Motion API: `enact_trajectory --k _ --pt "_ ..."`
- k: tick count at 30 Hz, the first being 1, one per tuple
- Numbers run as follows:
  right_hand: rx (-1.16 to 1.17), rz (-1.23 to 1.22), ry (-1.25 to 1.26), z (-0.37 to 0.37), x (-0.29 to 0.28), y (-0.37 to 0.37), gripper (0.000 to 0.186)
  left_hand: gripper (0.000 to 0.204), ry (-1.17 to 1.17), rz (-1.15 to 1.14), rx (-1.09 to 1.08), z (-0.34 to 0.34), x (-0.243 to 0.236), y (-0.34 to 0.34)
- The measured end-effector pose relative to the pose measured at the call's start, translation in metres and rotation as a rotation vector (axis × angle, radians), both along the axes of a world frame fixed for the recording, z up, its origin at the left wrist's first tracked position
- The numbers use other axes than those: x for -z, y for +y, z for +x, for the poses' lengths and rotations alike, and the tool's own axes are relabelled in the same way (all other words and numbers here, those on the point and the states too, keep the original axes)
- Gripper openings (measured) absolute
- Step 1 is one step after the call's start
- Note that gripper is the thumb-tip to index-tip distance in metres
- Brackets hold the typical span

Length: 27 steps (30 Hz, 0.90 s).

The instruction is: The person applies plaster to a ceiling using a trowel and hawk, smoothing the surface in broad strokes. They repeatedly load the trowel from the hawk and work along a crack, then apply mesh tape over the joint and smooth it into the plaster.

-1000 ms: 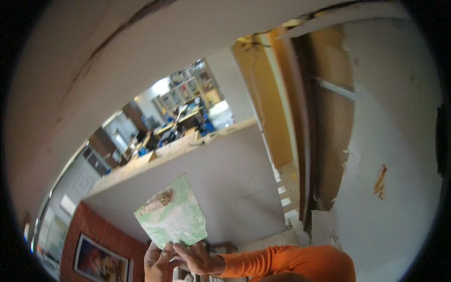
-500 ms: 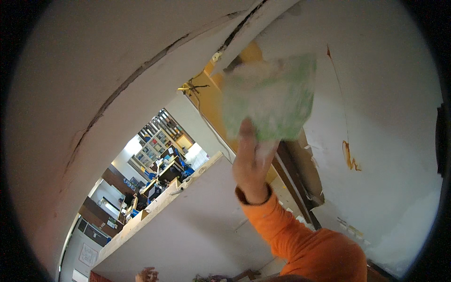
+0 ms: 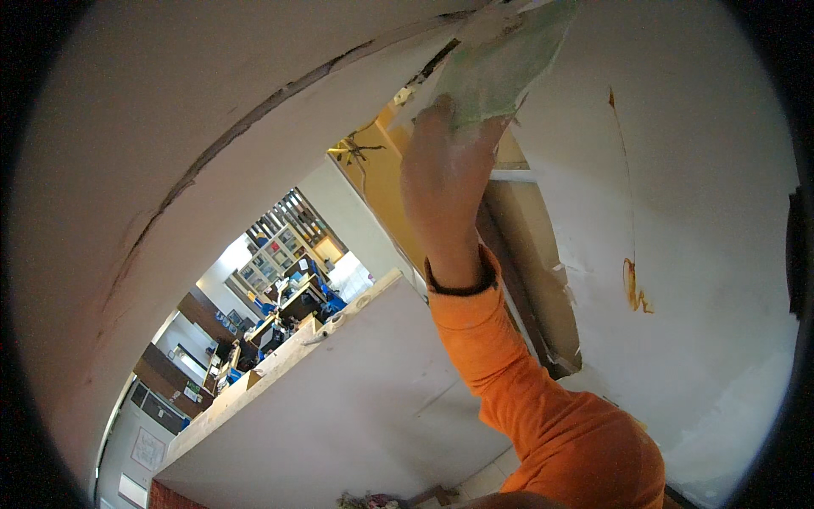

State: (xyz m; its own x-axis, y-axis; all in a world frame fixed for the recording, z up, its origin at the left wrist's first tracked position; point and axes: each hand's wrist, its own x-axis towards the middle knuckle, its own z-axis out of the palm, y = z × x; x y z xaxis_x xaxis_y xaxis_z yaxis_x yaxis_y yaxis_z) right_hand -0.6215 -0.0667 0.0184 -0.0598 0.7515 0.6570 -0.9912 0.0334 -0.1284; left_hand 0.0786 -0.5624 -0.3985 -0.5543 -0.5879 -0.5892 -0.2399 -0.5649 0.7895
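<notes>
My right hand, at the end of an orange sleeve, reaches up to where the ceiling meets the wall. It is closed on the lower edge of a flat green board piece with whitish smears. My thumb lies on the near face; the other fingers are mostly hidden. The board's upper part comes up against the cracked ceiling joint and covers part of it; whether it touches there I cannot tell. Behind my wrist is a ragged opening in the wall, with brown board inside. My left hand is out of view.
A long crack runs across the ceiling. Yellow wires stick out beside the opening. A half-height partition with a wooden top edge stands below, and desks and shelves lie beyond it. Brown stains mark the right wall.
My right hand has moved up, carrying the green board piece to the ceiling joint. More of the wall opening shows now. A hand at the lower edge has gone out of view.
</notes>
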Motion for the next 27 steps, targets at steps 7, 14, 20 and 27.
enact_trajectory --k 7,14,20,27 --pt "0.172 -0.134 -0.035 -0.012 -0.039 -0.02 0.079 0.043 0.047 -0.103 0.155 0.042 0.036 -0.003" --pt "0.169 0.022 -0.046 -0.015 -0.035 -0.05 0.083 0.042 0.001 -0.109 0.14 0.056 0.051 0.005" --pt "0.259 0.064 0.123 -0.006 -0.023 -0.088 0.085 0.041 0.007 -0.087 0.159 0.06 0.062 0.016" --pt "-0.109 0.116 0.118 0.008 0.04 -0.081 0.075 0.033 -0.22 -0.111 0.118 0.058 0.083 0.041"
